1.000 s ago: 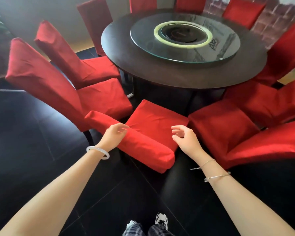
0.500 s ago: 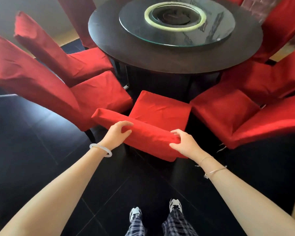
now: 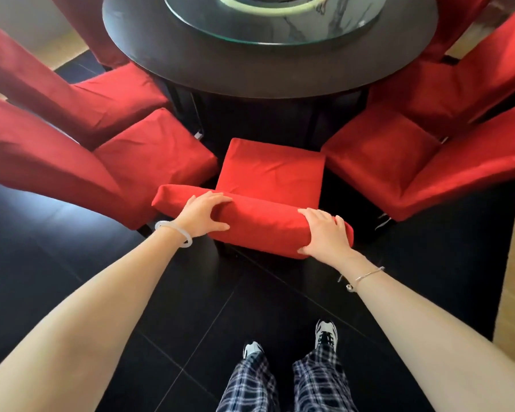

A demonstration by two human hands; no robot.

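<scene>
A chair in a red fabric cover [image 3: 269, 173] stands right in front of me, its seat pointing at a round dark table [image 3: 268, 75]. My left hand [image 3: 204, 215] grips the top of the chair's backrest [image 3: 256, 224] near its left end, fingers over the far side and thumb on the near side. At the backrest's right end, my right hand [image 3: 324, 234] wraps around the top in the same way. The backrest runs slightly askew, its left end farther from me.
Red-covered chairs flank it: two on the left [image 3: 107, 162] and two on the right [image 3: 414, 162]. A glass turntable [image 3: 280, 28] lies on the table. The floor [image 3: 72, 263] is black tile. My feet in sneakers [image 3: 326, 334] stand just behind the chair.
My right hand reached in and took hold of the backrest's right end. My left hand tightened its hold. I stepped closer, and the chair now sits nearer under the table edge.
</scene>
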